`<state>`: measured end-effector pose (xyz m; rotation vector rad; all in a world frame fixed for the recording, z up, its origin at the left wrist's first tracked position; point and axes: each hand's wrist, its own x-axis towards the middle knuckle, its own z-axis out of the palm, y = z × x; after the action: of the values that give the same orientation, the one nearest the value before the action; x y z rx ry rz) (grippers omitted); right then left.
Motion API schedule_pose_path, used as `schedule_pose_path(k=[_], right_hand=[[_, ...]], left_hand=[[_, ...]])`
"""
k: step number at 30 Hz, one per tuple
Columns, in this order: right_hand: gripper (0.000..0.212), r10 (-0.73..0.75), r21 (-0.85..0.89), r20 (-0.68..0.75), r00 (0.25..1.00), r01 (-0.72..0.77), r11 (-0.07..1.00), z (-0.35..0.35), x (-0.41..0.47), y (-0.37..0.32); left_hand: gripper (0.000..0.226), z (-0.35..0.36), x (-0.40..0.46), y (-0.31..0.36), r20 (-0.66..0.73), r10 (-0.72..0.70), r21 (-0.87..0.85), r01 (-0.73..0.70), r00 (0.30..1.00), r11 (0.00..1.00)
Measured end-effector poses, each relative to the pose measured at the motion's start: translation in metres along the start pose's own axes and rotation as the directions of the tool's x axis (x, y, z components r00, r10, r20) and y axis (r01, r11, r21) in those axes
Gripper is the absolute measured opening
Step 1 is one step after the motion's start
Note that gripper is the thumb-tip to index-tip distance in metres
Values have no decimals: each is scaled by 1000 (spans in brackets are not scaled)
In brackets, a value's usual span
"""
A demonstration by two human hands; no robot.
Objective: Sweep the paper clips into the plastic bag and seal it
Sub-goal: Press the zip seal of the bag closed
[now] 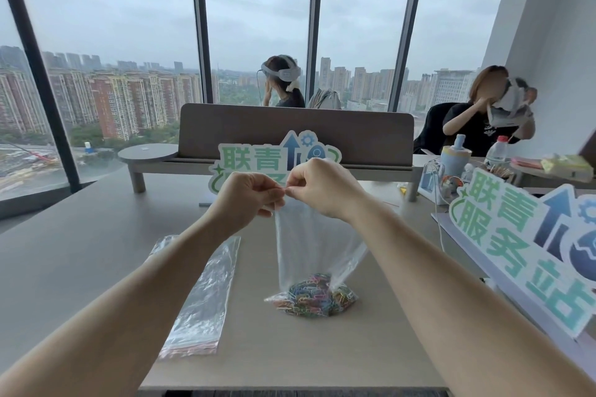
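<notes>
Nearest you, below and left of your fingers, a second plastic bag [201, 293] lies flat on the table [80, 235]; it looks empty and plays no part right now.

Directly beneath your fingers, the paper clips [311, 295] sit in a coloured heap at the bottom of the plastic bag [312, 245]. The bag's base rests on the table while the clear upper part stands stretched upward, so the weight of the clips keeps the film taut and the mouth straight for closing. I see no loose clips on the table, so the sweeping looks done and sealing is the step in hand.

At the top edge, your left hand [248, 200] and right hand [319, 187] both pinch the bag's mouth, thumb against forefinger, fingertips nearly touching each other at the middle of the strip. Your remaining fingers are curled in. Holding it high like this lets you press the strip shut and work outward. Whether the strip is already closed I cannot tell.

Just beyond your fingers stands a green-lettered sign [274, 161], then a desk divider [296, 132].
</notes>
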<state>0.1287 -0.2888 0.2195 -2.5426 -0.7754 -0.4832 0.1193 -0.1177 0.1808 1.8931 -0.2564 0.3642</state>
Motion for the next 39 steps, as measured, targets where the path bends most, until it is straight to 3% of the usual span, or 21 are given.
schedule_pose_path(k=[8,25,34,39], right_hand=[[10,20,1,-33,999,-20,1000,1,1,-1],[13,78,75,66,995,-83,994,-4,4,-5],[21,83,35,61,995,-86,996,-5,6,-7],[13,63,-11,84,994,-62,998,-1,7,-9]], left_hand=[[18,1,1,0,-23,10,14,-9,1000,1000],[21,4,-3,0,-39,11,41,-10,999,999],[22,5,-4,2,-39,0,27,1,999,1000],[23,6,-6,2,-50,5,47,-3,999,999]])
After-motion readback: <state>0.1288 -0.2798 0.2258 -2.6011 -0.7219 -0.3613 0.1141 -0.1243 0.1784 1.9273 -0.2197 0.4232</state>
